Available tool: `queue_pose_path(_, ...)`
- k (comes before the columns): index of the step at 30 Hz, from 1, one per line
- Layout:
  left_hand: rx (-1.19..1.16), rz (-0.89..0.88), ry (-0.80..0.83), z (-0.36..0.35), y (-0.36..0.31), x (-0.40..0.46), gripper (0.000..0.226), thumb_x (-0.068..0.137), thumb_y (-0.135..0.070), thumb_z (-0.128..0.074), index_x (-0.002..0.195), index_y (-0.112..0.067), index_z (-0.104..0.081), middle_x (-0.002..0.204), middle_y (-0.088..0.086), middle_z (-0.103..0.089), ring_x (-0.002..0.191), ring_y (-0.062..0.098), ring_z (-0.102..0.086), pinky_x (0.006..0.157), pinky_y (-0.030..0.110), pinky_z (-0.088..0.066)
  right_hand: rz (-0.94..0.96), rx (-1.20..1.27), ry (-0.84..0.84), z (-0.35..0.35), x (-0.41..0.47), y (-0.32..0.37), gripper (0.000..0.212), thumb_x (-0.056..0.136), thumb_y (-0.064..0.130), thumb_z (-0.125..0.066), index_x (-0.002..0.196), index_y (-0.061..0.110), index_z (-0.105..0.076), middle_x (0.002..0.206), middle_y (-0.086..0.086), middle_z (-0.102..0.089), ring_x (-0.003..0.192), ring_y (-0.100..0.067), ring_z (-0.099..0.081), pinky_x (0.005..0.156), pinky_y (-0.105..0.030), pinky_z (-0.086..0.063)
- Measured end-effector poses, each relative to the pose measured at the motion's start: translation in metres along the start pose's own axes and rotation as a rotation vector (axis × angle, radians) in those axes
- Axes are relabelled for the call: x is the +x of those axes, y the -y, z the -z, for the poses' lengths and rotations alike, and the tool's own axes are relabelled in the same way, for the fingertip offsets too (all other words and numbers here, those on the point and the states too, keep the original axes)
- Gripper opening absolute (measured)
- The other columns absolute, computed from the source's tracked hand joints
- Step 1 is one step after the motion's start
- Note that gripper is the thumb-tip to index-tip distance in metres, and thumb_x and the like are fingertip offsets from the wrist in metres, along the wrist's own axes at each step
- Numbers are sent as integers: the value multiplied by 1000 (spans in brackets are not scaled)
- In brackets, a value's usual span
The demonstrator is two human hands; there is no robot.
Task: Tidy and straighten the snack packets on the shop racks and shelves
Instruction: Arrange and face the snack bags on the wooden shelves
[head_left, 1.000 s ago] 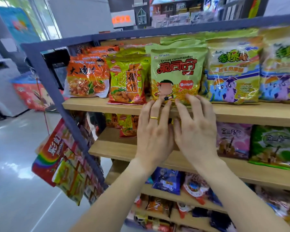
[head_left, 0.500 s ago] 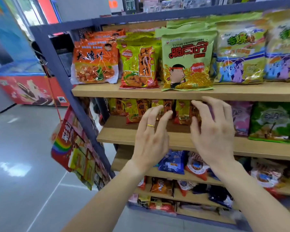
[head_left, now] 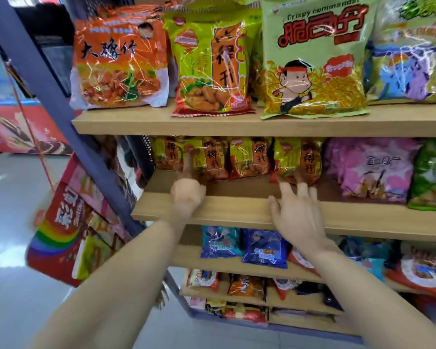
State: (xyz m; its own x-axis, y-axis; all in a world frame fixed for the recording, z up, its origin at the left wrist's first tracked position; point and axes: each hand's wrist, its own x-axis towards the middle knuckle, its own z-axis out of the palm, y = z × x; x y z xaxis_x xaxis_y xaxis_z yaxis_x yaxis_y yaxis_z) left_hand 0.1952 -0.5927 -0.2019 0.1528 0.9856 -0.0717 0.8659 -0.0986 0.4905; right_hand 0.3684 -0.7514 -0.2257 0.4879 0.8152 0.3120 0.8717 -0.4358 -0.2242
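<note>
A row of small yellow-green snack packets [head_left: 252,157] stands at the back of the second wooden shelf [head_left: 237,210]. My left hand [head_left: 186,195] reaches over the shelf edge, and one finger touches a packet [head_left: 212,159] near the row's left end. My right hand [head_left: 297,212] hovers over the shelf front with fingers spread, its tips just short of the rightmost small packet [head_left: 297,159]. Neither hand holds anything. On the top shelf stand an orange pack [head_left: 118,61], a large yellow-green pack [head_left: 212,59] and a pale green "Crispy commander" pack [head_left: 315,61].
Pink packets [head_left: 370,167] and a green packet [head_left: 433,177] fill the second shelf's right side. Blue packets [head_left: 264,248] and mixed snacks lie on the lower shelves. A slanted blue frame post [head_left: 35,59] carries hanging packs, including a rainbow one [head_left: 58,222]. A red freezer [head_left: 15,127] stands at left.
Both hands dropped from the top shelf's front edge to the second shelf and moved apart. The view came closer and lower. The left fingers now reach the small packets.
</note>
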Motion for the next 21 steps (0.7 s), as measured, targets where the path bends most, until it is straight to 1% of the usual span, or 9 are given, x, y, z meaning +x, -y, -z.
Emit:
queue_pose_path(4, -134, -12, -149, 5, 21, 15, 48, 93, -2, -60, 140, 5, -52, 129, 25, -63, 117, 41, -60, 103, 45, -50, -71, -47, 166, -8, 24, -8, 54, 105, 48, -39, 149, 19, -45, 161, -26, -29, 114, -44, -61, 102, -47, -48)
queue_pose_path(6, -167, -46, -234, 8, 35, 20, 66, 85, 10, -59, 149, 0, -44, 131, 28, -61, 115, 43, -61, 100, 49, -52, -65, -68, 211, -11, 28, -7, 57, 104, 49, -38, 155, 22, -38, 163, -25, -26, 111, -40, -64, 101, -44, -48)
queue_pose_path(8, -239, -82, -315, 11, 48, 28, 95, 79, 17, -57, 161, -21, -28, 137, 24, -56, 115, 43, -61, 96, 53, -55, -69, -97, 217, -16, 30, -6, 56, 104, 51, -38, 151, 21, -44, 154, -27, -41, 104, -38, -67, 98, -43, -49)
queue_pose_path(10, -197, -92, -294, 11, 53, 37, 103, 80, 17, -57, 162, -30, -19, 143, 21, -48, 119, 43, -58, 95, 54, -54, -83, -124, 218, -17, 29, -3, 54, 103, 51, -39, 135, 13, -60, 135, -27, -58, 98, -37, -68, 94, -43, -52)
queue_pose_path(13, -76, -82, -238, 12, 53, 40, 100, 83, 12, -59, 162, -31, -15, 150, 22, -38, 126, 43, -50, 98, 55, -51, -107, -98, 212, -12, 26, 0, 52, 103, 51, -39, 128, 12, -63, 133, -26, -60, 103, -40, -65, 92, -42, -51)
queue_pose_path(15, -66, -98, -245, 13, 55, 36, 97, 81, 7, -61, 161, -30, -19, 152, 23, -36, 130, 43, -46, 100, 54, -50, -94, -70, 173, -10, 22, 2, 55, 104, 51, -39, 149, 21, -47, 162, -24, -27, 116, -44, -60, 100, -45, -49)
queue_pose_path(17, -41, -87, -223, 14, 55, 27, 81, 85, 0, -62, 158, -17, -31, 154, 24, -37, 135, 44, -42, 108, 52, -45, -78, -42, 147, -11, 18, 1, 59, 104, 49, -40, 157, 24, -35, 170, -17, -4, 127, -46, -52, 106, -47, -46)
queue_pose_path(19, 21, -94, -261, 12, 55, 13, 60, 91, -3, -60, 149, -4, -44, 147, 31, -43, 137, 44, -39, 115, 48, -37, -67, -34, 122, -13, 11, -1, 60, 103, 46, -43, 157, 21, -35, 169, -17, -7, 131, -47, -46, 108, -49, -43)
queue_pose_path(21, 40, -203, -360, 8, 58, 1, 69, 90, -3, -60, 154, -16, -38, 153, 29, -36, 143, 42, -30, 119, 48, -33, -48, -36, 88, -16, 4, -4, 57, 102, 41, -49, 152, 16, -43, 167, -21, -18, 128, -49, -46, 108, -51, -42)
